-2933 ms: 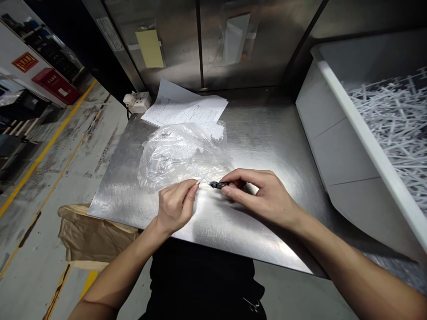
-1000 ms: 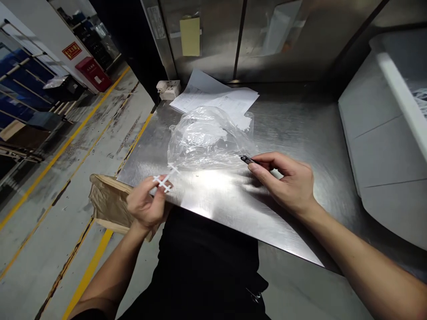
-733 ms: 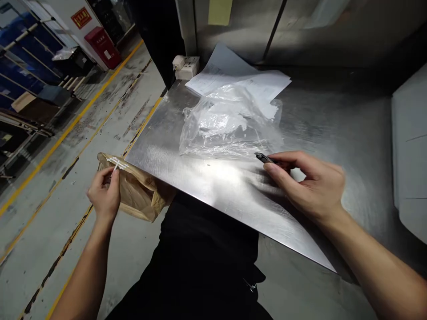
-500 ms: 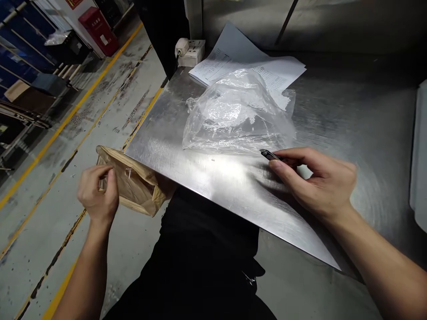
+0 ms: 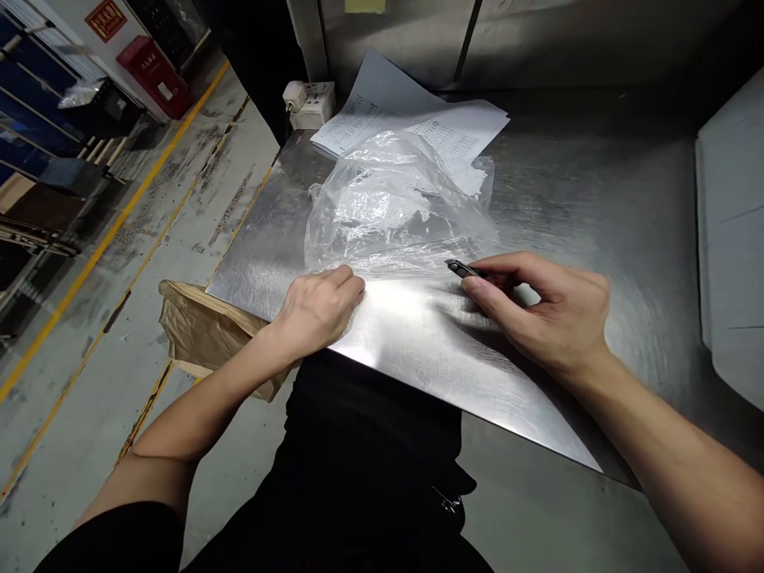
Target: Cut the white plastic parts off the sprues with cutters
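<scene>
My left hand [image 5: 325,306] rests at the front left of the metal table, its fingers curled down against the top; whatever lies under its fingertips is hidden. Just beyond it lies a crumpled clear plastic bag [image 5: 387,211] with white matter in it or under it. Between thumb and fingers my right hand [image 5: 543,310] pinches a small black object [image 5: 459,269], slim and shiny at the tip, whose kind I cannot make out. That tip is close to the bag's near right edge. An open brown paper bag [image 5: 200,330] hangs by the table's left edge, partly behind my left forearm.
Printed sheets [image 5: 411,103] lie behind the plastic bag on the metal table [image 5: 573,215]. A white power strip [image 5: 316,103] with a plug stands at the back left corner. A pale grey bin-like object [image 5: 731,239] borders the right side. A red box [image 5: 155,76] stands across the floor.
My left hand has moved right, from above the paper bag onto the table, where a tiny pale piece lay. My right hand keeps its pinch on the black object. The view has shifted slightly.
</scene>
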`<control>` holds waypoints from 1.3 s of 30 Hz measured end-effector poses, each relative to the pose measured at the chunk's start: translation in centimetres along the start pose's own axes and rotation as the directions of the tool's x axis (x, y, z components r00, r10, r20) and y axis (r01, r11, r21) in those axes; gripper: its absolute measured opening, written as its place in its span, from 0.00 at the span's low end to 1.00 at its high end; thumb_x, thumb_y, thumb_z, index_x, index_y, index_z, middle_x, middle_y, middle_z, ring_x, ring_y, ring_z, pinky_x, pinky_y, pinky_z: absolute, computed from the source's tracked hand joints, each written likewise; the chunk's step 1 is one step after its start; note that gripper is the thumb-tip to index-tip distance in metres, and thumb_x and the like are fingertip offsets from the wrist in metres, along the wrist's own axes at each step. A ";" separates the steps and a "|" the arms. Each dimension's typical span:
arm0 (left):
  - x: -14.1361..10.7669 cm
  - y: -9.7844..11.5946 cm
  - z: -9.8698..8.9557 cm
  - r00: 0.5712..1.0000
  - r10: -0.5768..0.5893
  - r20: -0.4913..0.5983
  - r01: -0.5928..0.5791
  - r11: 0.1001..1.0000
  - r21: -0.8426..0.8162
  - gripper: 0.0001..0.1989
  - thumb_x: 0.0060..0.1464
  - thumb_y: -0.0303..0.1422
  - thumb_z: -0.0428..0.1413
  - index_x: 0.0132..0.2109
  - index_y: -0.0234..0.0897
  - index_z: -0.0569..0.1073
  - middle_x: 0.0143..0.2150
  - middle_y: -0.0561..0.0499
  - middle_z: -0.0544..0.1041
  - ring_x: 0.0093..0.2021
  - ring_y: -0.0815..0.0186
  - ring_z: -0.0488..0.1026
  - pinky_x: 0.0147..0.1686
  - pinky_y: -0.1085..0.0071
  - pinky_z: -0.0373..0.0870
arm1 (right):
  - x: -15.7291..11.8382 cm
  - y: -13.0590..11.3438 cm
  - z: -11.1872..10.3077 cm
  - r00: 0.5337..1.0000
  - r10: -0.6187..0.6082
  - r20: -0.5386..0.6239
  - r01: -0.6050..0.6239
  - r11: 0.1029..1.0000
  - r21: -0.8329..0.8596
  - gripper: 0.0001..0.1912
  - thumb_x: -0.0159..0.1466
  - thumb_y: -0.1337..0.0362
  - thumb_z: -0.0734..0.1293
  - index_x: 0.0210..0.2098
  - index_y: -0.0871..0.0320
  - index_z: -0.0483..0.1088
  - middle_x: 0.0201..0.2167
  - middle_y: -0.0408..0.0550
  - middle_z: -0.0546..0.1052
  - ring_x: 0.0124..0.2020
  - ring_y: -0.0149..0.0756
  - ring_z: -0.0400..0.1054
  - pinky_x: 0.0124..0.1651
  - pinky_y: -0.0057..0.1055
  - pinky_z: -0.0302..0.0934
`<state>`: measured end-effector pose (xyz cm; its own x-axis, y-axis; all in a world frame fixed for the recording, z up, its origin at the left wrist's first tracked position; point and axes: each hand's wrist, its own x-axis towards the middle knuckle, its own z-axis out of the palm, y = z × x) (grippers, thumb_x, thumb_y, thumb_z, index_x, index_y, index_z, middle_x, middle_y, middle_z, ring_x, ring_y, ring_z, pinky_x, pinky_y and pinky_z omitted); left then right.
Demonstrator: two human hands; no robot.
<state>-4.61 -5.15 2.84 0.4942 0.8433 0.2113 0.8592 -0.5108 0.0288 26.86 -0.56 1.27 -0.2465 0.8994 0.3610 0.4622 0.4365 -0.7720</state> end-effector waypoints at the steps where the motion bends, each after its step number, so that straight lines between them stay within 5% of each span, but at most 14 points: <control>1: 0.2 -0.1 -0.1 1.000 -0.003 0.018 0.003 1.000 0.010 0.13 0.77 0.31 0.51 0.45 0.35 0.79 0.39 0.46 0.80 0.32 0.64 0.74 0.27 0.69 0.58 | 0.0 0.0 0.0 1.000 -0.001 0.013 0.001 1.000 0.005 0.08 0.75 0.49 0.75 0.44 0.43 0.84 0.30 0.48 0.81 0.30 0.48 0.75 0.35 0.47 0.65; 9: 1.5 0.6 -0.6 0.992 0.033 0.121 -0.049 0.991 0.127 0.13 0.74 0.26 0.50 0.41 0.33 0.77 0.35 0.46 0.77 0.27 0.64 0.69 0.25 0.65 0.49 | 0.1 -0.1 0.1 0.997 -0.056 0.048 0.057 0.998 -0.008 0.09 0.75 0.51 0.74 0.43 0.46 0.84 0.30 0.49 0.84 0.27 0.45 0.74 0.32 0.45 0.64; 16: 0.9 1.0 0.3 0.997 0.008 0.073 -0.021 0.984 0.175 0.14 0.75 0.24 0.48 0.41 0.33 0.76 0.37 0.45 0.77 0.30 0.63 0.69 0.26 0.66 0.52 | 0.1 -0.2 -0.1 0.996 -0.049 0.072 0.048 0.999 0.013 0.08 0.74 0.51 0.74 0.42 0.44 0.85 0.30 0.48 0.83 0.26 0.45 0.72 0.33 0.46 0.63; 23: 0.5 1.4 -0.3 0.999 -0.025 -0.029 0.028 0.994 0.105 0.13 0.78 0.31 0.51 0.44 0.34 0.77 0.38 0.47 0.80 0.31 0.65 0.72 0.27 0.67 0.55 | 0.1 0.2 0.1 0.978 -0.202 0.055 0.204 0.979 -0.026 0.04 0.75 0.58 0.74 0.43 0.47 0.84 0.28 0.44 0.83 0.23 0.40 0.71 0.27 0.41 0.61; 27: 1.4 1.8 -0.3 0.998 -0.064 0.021 0.061 0.990 0.130 0.14 0.78 0.30 0.51 0.44 0.33 0.78 0.37 0.46 0.80 0.30 0.66 0.71 0.27 0.68 0.53 | 0.2 0.6 0.2 0.952 -0.305 0.016 0.305 0.952 -0.035 0.01 0.74 0.63 0.75 0.44 0.49 0.82 0.27 0.42 0.82 0.21 0.37 0.71 0.24 0.38 0.61; 33: 2.8 2.4 -0.6 0.973 -0.173 0.152 0.146 0.974 0.171 0.14 0.74 0.27 0.50 0.40 0.33 0.77 0.37 0.44 0.80 0.28 0.65 0.70 0.26 0.66 0.46 | 0.2 0.6 0.2 0.950 -0.312 0.020 0.313 0.948 -0.059 0.01 0.75 0.63 0.75 0.44 0.49 0.80 0.28 0.41 0.82 0.21 0.36 0.71 0.24 0.38 0.62; 39: 3.6 3.1 -0.8 0.936 -0.230 0.265 0.185 0.965 0.186 0.13 0.73 0.24 0.49 0.45 0.31 0.78 0.41 0.41 0.81 0.29 0.63 0.71 0.27 0.66 0.50 | 0.2 0.6 0.2 0.942 -0.332 0.043 0.334 0.940 -0.065 0.02 0.76 0.63 0.75 0.44 0.51 0.80 0.29 0.42 0.83 0.22 0.37 0.72 0.25 0.38 0.63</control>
<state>-0.26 -3.79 4.51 0.2999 0.9516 -0.0679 0.9451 -0.3060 -0.1144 26.89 -0.17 0.79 -0.4227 0.7015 0.5738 0.4077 0.7126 -0.5709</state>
